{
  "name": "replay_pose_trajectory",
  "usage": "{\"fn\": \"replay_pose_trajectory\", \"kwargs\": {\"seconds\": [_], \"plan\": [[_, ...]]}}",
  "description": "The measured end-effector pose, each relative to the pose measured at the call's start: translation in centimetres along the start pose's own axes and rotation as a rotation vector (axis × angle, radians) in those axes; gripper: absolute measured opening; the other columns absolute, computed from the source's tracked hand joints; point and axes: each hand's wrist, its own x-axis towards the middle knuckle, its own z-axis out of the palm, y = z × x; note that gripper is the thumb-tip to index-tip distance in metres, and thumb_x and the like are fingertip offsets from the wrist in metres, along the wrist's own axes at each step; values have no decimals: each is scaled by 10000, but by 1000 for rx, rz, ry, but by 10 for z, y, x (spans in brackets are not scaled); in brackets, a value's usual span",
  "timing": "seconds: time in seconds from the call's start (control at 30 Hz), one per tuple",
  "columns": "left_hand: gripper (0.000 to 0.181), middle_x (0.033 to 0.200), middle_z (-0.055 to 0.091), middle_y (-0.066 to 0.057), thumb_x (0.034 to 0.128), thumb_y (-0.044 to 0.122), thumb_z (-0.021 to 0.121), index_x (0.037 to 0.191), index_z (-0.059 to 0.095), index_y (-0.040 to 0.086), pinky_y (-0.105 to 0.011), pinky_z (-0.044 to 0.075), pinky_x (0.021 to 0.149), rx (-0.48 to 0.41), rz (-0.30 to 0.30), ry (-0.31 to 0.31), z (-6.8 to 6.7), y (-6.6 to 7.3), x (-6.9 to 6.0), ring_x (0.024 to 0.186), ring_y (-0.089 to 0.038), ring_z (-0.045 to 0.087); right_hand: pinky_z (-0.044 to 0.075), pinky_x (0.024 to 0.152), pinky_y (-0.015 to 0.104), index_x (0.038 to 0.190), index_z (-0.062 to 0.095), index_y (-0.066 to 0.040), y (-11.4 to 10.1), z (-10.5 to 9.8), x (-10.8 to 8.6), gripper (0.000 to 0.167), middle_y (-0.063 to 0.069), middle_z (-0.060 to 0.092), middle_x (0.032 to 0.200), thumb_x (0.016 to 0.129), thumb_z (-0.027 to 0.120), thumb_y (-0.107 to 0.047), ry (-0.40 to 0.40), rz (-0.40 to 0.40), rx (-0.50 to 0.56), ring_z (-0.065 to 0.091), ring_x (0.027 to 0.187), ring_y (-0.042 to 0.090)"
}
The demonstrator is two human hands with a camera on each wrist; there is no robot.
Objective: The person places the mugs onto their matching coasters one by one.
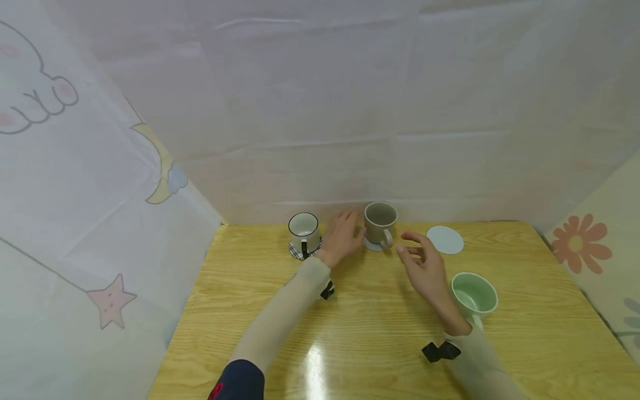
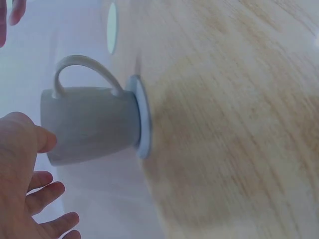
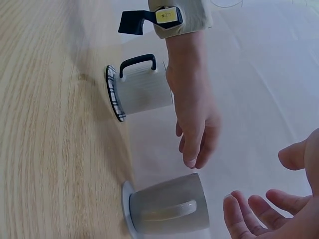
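Note:
A grey-brown mug (image 1: 378, 222) stands upright on a round pale coaster (image 1: 372, 245) near the back edge of the table, handle toward the front right. Just left of it is my left hand (image 1: 342, 239), fingers loosely bent and holding nothing; whether the thumb touches the mug I cannot tell. To the mug's right hovers my right hand (image 1: 425, 269), its fingers loosely curved and apart from the handle. In the right wrist view, the mug (image 3: 169, 206) sits below the left hand (image 3: 192, 109). A white mug (image 1: 303, 229) with a black rim and handle stands on a checked coaster (image 1: 295, 253).
A light green mug (image 1: 474, 293) stands on the wooden table (image 1: 370, 344) beside my right wrist. Behind it lies a round white coaster (image 1: 445, 240). A pale sheet (image 1: 320, 111) hangs behind the table's back edge, with printed sheets at both sides.

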Motion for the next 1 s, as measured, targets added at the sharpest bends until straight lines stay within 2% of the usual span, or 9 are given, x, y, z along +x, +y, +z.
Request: {"fn": "replay_pose_trajectory", "kwargs": {"seconds": [0.23, 0.5, 0.63, 0.77, 1.0], "plan": [[536, 1532, 606, -57, 1083, 399, 608, 1542, 544, 129, -413, 414, 1260, 13, -2, 6, -7, 9, 2, 1442, -259, 552, 547, 854, 78, 1457, 573, -29, 0, -6, -8, 417, 191, 618, 1449, 1095, 633, -226, 7, -40, -30, 657, 1111, 12], [515, 1502, 628, -47, 1077, 368, 627, 1523, 565, 118, -424, 407, 1264, -12, 67, 41, -14, 20, 6, 1416, -245, 570, 558, 832, 88, 1443, 574, -14, -3, -12, -14, 377, 171, 615, 1418, 1085, 630, -119, 39, -97, -3, 641, 1105, -67], [529, 1535, 599, -56, 1090, 387, 595, 1539, 543, 111, -428, 385, 1278, -1, 61, 27, -17, 26, 6, 1439, -253, 548, 556, 843, 89, 1439, 571, 13, -5, -15, -18, 375, 178, 612, 1407, 1078, 624, -72, 45, -121, 3, 642, 1109, -52], [534, 1563, 574, -50, 1093, 397, 586, 1550, 533, 126, -418, 384, 1279, 6, 65, 27, -17, 31, 6, 1458, -251, 527, 557, 854, 100, 1442, 570, 22, -7, -20, -23, 383, 150, 611, 1394, 1067, 625, -36, 42, -144, -10, 644, 1108, -41], [503, 1546, 583, -54, 1085, 364, 594, 1526, 558, 125, -424, 411, 1260, 3, 127, 66, -16, 37, 7, 1448, -259, 537, 559, 858, 101, 1436, 590, 8, -8, -28, -31, 390, 34, 624, 1359, 1048, 635, 5, 62, -175, -32, 655, 1103, -27]]}}
